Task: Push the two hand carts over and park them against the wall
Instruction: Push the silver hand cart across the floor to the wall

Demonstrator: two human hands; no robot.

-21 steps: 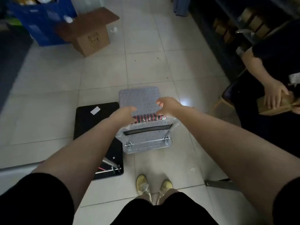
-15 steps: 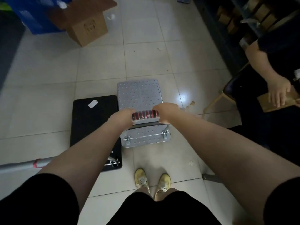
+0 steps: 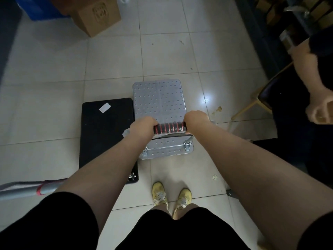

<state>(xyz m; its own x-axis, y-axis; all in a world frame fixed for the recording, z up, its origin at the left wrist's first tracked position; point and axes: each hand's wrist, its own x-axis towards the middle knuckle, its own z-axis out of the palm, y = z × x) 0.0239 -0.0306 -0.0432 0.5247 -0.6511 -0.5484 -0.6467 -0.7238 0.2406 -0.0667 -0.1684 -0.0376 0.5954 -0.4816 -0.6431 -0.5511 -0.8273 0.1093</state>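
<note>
A silver perforated hand cart [image 3: 158, 98] stands on the tiled floor right in front of my feet. Its raised handle has a black grip with red rings [image 3: 169, 127]. My left hand [image 3: 143, 126] is closed on the left end of that grip and my right hand [image 3: 195, 119] on the right end. A black hand cart [image 3: 106, 130] lies flat against the silver cart's left side, with a white sticker on its deck. A grey handle bar with a red band [image 3: 27, 188] reaches in from the left edge near the black cart's rear.
A cardboard box [image 3: 93, 13] and a blue bin [image 3: 43, 8] stand far ahead on the left. A seated person's arm [image 3: 313, 83] and a wooden chair [image 3: 266, 98] are close on the right, with dark shelving [image 3: 270, 24] behind. Open tiles lie ahead.
My hands went from reaching over the silver cart to gripping its handle, which has swung up from folded to raised. My view has tilted down a little.
</note>
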